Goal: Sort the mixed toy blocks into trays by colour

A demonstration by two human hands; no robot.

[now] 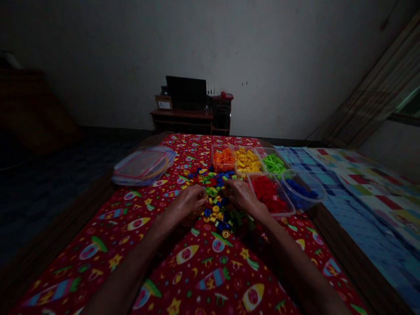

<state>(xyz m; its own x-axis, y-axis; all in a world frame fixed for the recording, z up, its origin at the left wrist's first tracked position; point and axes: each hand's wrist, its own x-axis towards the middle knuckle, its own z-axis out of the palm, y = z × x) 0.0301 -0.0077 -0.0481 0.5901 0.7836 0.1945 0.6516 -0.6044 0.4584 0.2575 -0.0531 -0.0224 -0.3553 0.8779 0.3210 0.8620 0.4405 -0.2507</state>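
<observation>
Beneath the right hand [242, 194], shadowed bricks [243, 217]

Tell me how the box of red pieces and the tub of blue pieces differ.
The box of red pieces is rectangular, while the tub of blue pieces is rounded. The box sits close beside the right hand; the tub stands farther to the right. Both are see-through and have no lid on.

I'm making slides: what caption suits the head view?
Left hand and right hand at a pile of mixed toy pieces, beside boxes of colour-sorted bricks.
</observation>
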